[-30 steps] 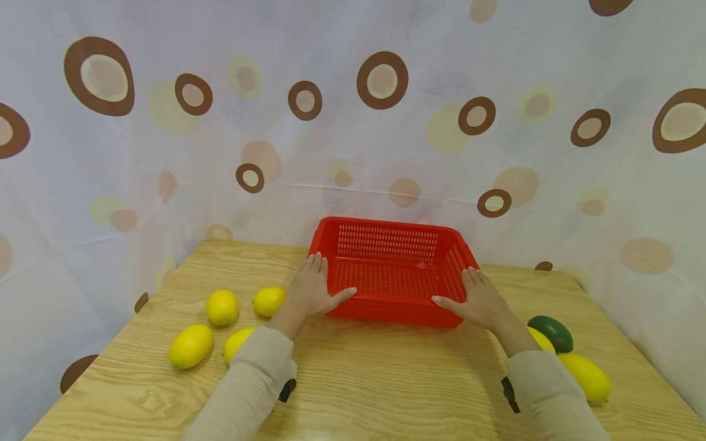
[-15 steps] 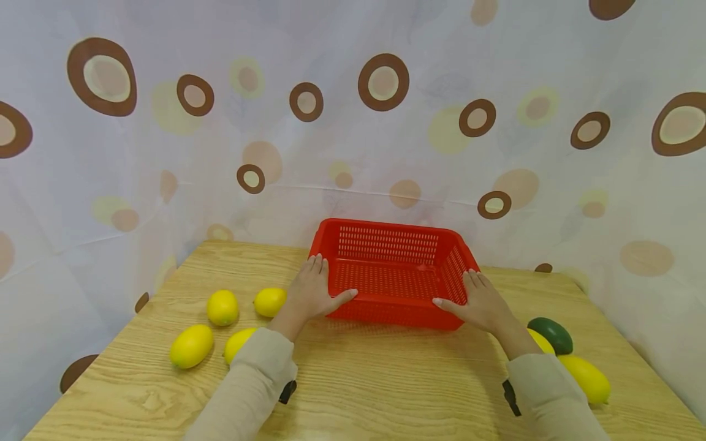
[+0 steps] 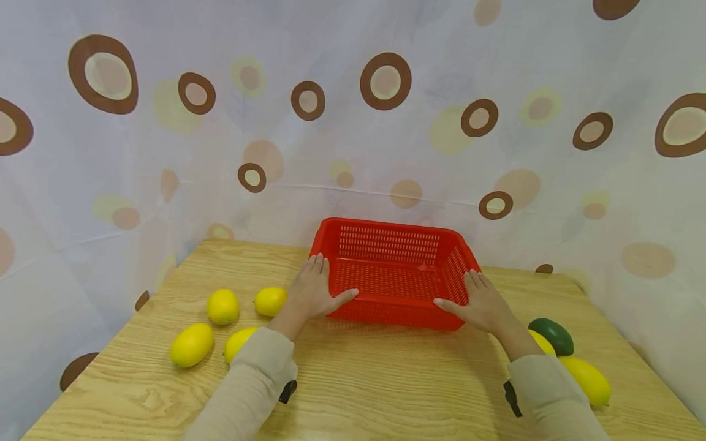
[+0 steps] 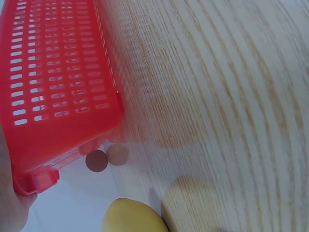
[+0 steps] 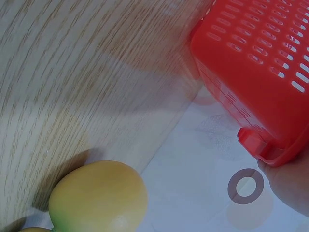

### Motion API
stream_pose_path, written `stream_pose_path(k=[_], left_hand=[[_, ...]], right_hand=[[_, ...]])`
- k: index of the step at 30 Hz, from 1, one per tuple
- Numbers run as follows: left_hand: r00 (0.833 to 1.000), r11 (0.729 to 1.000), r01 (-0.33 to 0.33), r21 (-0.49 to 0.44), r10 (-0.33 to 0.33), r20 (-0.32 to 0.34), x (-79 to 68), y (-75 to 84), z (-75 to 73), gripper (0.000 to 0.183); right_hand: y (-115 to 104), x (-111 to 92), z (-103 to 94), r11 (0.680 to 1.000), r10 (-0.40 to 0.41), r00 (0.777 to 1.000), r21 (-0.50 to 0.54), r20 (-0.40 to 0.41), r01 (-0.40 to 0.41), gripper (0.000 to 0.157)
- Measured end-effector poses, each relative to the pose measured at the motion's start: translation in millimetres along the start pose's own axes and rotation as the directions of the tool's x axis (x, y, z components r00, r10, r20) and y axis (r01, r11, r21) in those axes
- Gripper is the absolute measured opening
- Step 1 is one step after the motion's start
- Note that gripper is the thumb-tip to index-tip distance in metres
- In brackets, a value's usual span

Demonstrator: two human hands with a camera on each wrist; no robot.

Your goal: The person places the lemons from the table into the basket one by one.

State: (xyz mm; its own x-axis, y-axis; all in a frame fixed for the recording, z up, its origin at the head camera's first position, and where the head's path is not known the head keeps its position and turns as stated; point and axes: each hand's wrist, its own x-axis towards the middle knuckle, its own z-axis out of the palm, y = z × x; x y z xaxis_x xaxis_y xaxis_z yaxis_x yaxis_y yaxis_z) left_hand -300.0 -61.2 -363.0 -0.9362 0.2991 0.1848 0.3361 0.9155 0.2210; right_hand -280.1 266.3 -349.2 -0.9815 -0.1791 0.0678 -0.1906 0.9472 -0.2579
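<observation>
A red plastic basket (image 3: 394, 311) with slotted walls sits near the back of the wooden table, nothing inside it. My left hand (image 3: 311, 293) grips its near left corner, thumb over the front rim and fingers along the left side. At the near right corner my right hand (image 3: 486, 304) holds the rim in the same way. In the left wrist view part of the hand (image 4: 12, 208) shows against the basket's rim (image 4: 43, 180). The right wrist view shows the right hand (image 5: 289, 186) under the rim corner (image 5: 258, 145).
Left of the basket lie several lemons, among them one lemon (image 3: 191, 345) nearest the left edge. On the right are a large yellow fruit (image 3: 588, 381), a partly hidden yellow fruit (image 3: 542, 341) and a dark green fruit (image 3: 551, 336). A patterned curtain (image 3: 353, 135) hangs behind.
</observation>
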Motion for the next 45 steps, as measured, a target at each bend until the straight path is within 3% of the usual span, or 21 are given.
stream_pose_path(k=[45], left_hand=[[1.000,1.000,0.003,0.027,-0.002,-0.018,-4.1,4.4,2.1,0.094]], right_hand=[[1.7,-6.7,0.1,1.000,-0.013,1.000,-0.013,-0.018,0.013,0.102]])
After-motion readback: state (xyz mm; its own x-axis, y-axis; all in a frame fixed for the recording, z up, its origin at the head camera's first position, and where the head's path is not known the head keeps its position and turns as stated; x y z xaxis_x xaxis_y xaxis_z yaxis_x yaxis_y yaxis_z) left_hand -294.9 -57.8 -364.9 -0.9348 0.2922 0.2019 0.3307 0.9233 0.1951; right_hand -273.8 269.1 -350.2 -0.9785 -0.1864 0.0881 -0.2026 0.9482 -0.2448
